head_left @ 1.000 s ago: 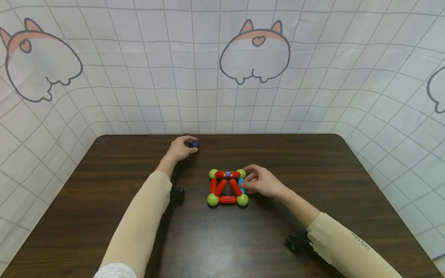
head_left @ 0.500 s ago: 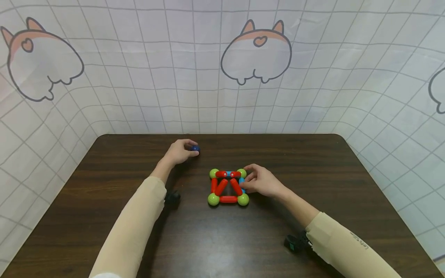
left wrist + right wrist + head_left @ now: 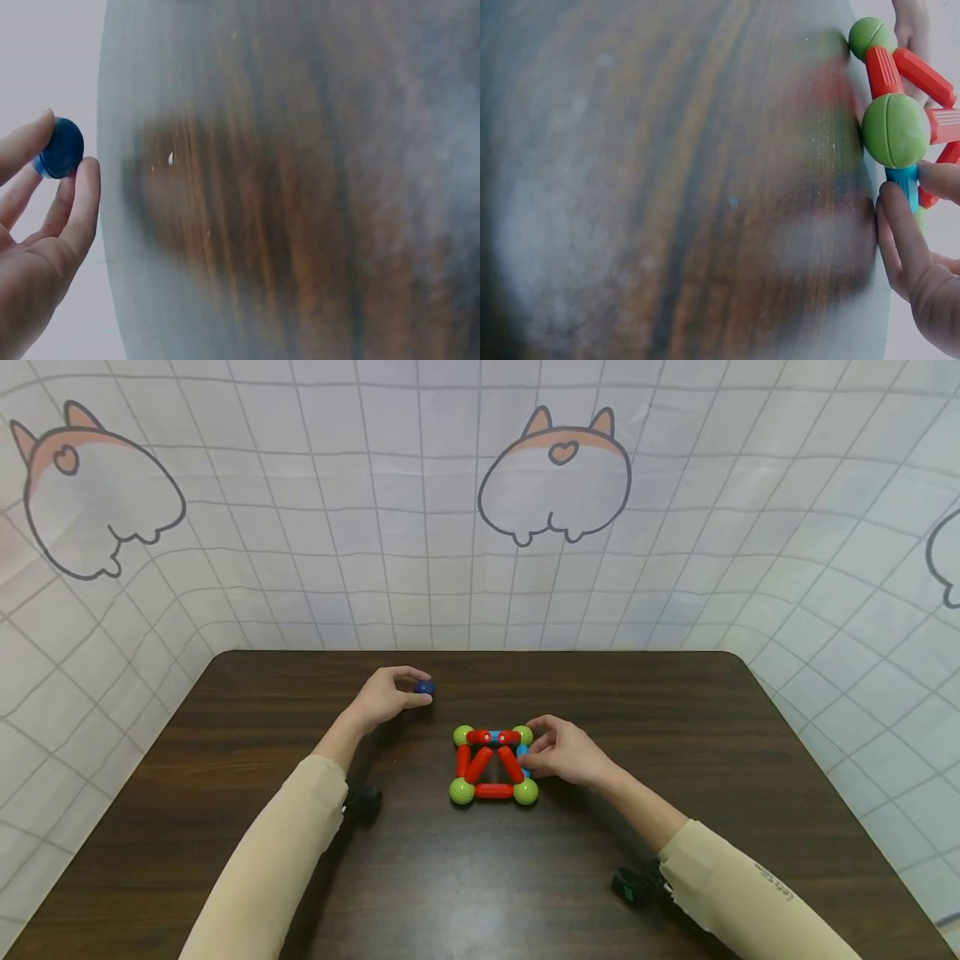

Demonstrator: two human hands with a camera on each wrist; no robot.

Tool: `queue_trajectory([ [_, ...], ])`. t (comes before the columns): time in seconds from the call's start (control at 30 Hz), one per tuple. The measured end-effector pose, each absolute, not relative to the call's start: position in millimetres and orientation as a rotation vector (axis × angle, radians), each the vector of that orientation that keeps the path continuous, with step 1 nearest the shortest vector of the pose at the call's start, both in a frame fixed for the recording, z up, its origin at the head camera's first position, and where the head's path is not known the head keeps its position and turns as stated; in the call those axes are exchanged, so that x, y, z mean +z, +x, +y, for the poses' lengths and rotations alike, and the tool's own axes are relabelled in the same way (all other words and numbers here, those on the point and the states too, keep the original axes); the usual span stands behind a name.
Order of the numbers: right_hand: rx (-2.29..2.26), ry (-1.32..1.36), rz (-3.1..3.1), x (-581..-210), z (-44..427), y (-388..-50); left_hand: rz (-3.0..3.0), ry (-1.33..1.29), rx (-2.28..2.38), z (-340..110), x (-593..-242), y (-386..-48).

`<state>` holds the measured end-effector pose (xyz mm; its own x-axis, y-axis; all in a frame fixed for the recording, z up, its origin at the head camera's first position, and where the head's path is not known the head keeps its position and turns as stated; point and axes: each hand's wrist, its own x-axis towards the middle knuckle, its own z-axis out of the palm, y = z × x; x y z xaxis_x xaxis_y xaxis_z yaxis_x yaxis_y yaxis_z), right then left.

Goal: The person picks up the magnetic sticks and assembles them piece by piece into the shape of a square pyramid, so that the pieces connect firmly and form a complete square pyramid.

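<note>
In the head view, my left hand (image 3: 381, 697) pinches a dark blue ball (image 3: 425, 687) between thumb and fingers near the table's back. The left wrist view shows the same blue ball (image 3: 61, 148) at the fingertips. My right hand (image 3: 566, 753) pinches a blue rod (image 3: 522, 750) on the right side of a building-toy frame. Green balls (image 3: 461, 791) form the frame's corners, with red rods (image 3: 493, 791) between them. Two red rods slant up from the front corners. In the right wrist view, thumb and finger are on the blue rod (image 3: 904, 182), beside a green ball (image 3: 896, 130).
The frame rests on a dark brown wooden table (image 3: 480, 877). Behind and beside it hangs a white grid-patterned curtain (image 3: 322, 527). Black wrist devices (image 3: 365, 804) sit beneath both forearms, close over the tabletop.
My left hand has brought the blue ball slightly nearer and to the right, away from the table's back edge. The right hand and the frame stay in place.
</note>
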<state>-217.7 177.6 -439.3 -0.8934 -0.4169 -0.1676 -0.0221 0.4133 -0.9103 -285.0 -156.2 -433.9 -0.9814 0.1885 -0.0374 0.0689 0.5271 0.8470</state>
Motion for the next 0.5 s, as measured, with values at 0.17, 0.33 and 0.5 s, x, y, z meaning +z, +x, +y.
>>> queue_trajectory([
  [0.17, -1.492, -0.370, 2.293, -440.5, 177.6, -217.3, 2.613, 0.266, 1.493, -149.0, -431.6, -278.6],
  [0.33, -1.503, -0.372, 2.289, -441.5, 177.9, -217.6, 2.614, 0.293, 1.487, -142.8, -426.6, -269.6],
  [0.5, -1.504, -0.363, 2.290, -441.5, 177.9, -217.4, 2.600, 0.355, 1.516, -138.0, -421.8, -261.1],
])
